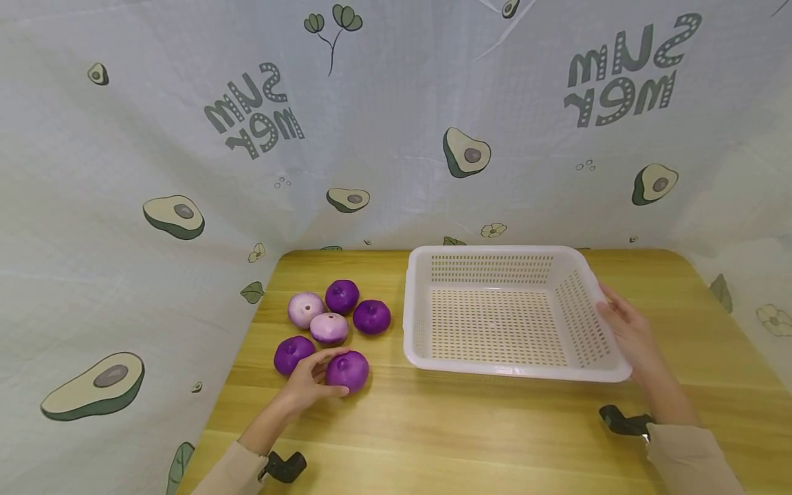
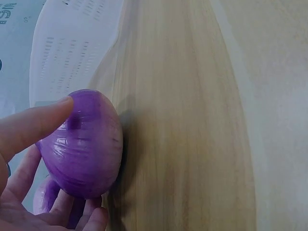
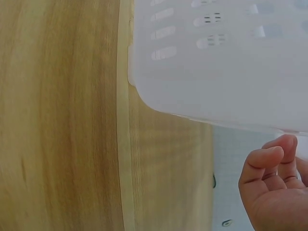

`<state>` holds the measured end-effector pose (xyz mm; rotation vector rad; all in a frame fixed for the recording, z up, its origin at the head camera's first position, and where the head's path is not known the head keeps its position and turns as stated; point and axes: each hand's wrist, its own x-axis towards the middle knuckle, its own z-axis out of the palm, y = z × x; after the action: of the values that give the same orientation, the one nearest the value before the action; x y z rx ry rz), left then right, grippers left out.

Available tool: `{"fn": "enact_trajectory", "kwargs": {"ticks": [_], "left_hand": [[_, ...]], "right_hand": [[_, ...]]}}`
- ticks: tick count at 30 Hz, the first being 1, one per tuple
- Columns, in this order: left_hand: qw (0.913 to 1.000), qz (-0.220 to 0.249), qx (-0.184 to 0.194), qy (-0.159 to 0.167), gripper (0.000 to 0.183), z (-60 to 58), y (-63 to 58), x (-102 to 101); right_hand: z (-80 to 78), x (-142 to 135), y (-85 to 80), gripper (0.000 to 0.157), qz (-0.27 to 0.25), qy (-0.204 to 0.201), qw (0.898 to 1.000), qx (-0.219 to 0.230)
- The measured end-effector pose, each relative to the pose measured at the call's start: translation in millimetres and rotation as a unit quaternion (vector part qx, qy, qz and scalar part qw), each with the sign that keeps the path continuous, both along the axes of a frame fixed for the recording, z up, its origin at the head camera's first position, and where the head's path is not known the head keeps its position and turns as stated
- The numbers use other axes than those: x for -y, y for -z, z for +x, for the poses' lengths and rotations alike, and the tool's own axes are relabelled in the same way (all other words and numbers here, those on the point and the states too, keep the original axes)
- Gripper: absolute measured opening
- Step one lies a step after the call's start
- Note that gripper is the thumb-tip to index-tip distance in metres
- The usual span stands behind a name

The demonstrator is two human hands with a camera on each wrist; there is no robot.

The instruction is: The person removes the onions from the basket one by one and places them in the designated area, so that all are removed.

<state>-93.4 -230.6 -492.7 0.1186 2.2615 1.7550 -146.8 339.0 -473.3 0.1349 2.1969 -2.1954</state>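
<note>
My left hand (image 1: 307,382) grips a purple onion (image 1: 348,372), thumb on its near side and fingers round its far side. In the left wrist view the thumb presses the shiny top of this onion (image 2: 84,144) while fingertips curl beneath it. Several other onions lie just beyond that hand: a dark purple onion (image 1: 293,355) beside the knuckles, two paler ones (image 1: 306,309) and more dark ones (image 1: 372,317). My right hand (image 1: 626,330) holds the right rim of a white perforated plastic basket (image 1: 495,375). In the right wrist view its curled fingers (image 3: 269,161) are at the rim.
The wooden table (image 1: 470,433) carries everything. The basket stands right of the onions, with a strip of tabletop between them. A pale curtain (image 1: 396,124) printed with avocados and lettering hangs behind the table and down both sides.
</note>
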Motion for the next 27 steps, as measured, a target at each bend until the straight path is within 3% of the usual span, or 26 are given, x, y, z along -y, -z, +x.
{"fn": "enact_trajectory", "kwargs": {"ticks": [11,20,24,27], "left_hand": [[0.9997,-0.018,-0.004,0.014,0.061,-6.5,-14.8,0],[0.9999,-0.010,-0.004,-0.013,0.053,-16.9,-38.2,3],[0.9996,-0.004,-0.026,-0.013,0.051,-24.9,-46.5,8],[0.9981,-0.019,-0.055,-0.017,0.048,-30.8,-53.0,13]], "right_hand": [[2.7,0,-4.5,0.061,0.009,0.003,1.000,-0.004],[4.7,-6,-5.9,0.062,-0.019,-0.010,1.000,0.002],[4.8,-12,-7.3,0.060,-0.030,-0.030,0.999,-0.002],[3.6,-16,-9.6,0.058,0.017,-0.049,0.999,-0.010]]}}
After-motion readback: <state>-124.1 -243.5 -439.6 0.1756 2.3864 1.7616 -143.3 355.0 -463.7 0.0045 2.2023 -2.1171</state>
